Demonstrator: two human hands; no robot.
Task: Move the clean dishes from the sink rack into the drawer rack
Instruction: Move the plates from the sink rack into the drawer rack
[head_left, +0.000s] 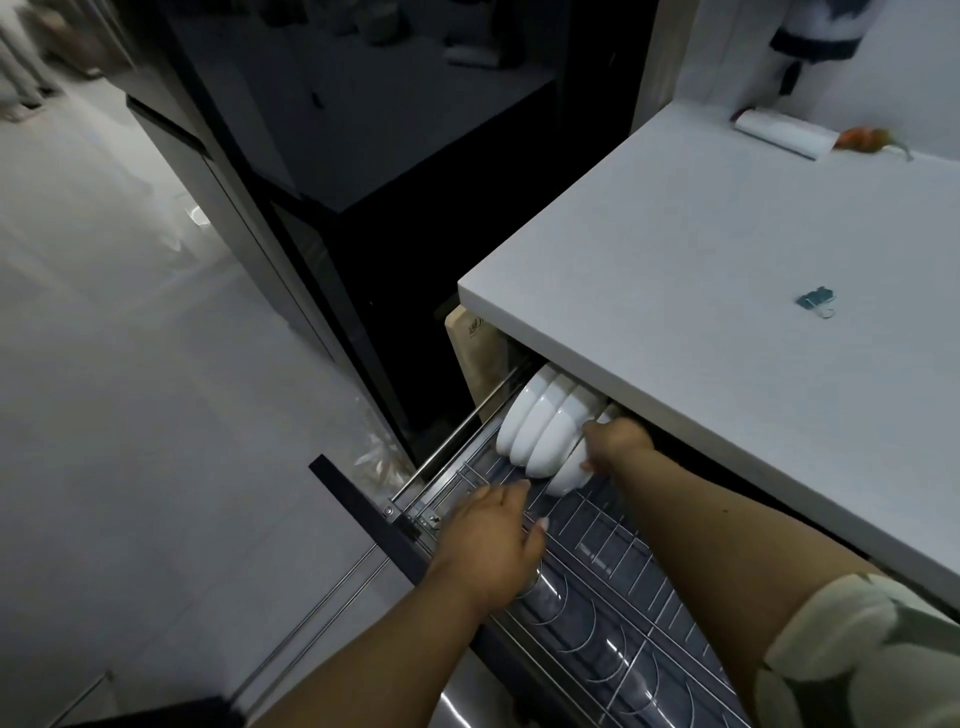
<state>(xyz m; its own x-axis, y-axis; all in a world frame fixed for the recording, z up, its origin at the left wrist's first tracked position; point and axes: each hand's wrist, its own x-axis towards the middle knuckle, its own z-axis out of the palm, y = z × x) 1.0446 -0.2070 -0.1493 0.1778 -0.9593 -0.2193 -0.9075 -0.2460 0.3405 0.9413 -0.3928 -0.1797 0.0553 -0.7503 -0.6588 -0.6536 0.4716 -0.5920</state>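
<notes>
The wire drawer rack (618, 551) is pulled out below the white counter. Several white bowls (540, 421) stand on edge in a row at its far end, partly under the counter. My right hand (615, 441) grips the rim of the nearest white bowl (566, 470) in that row. My left hand (493, 535) lies over the rack's near left wires with fingers spread and relaxed, holding nothing. Clear glass items (582, 623) lie in the rack's lower part. The sink rack is out of view.
The white counter (727, 270) overhangs the drawer, with a small blue clip (816, 300) on it and a white roll (779, 132) at the back. The drawer's dark front panel (363, 514) juts leftward. A dark tall cabinet (311, 208) stands behind; pale floor (130, 389) lies left.
</notes>
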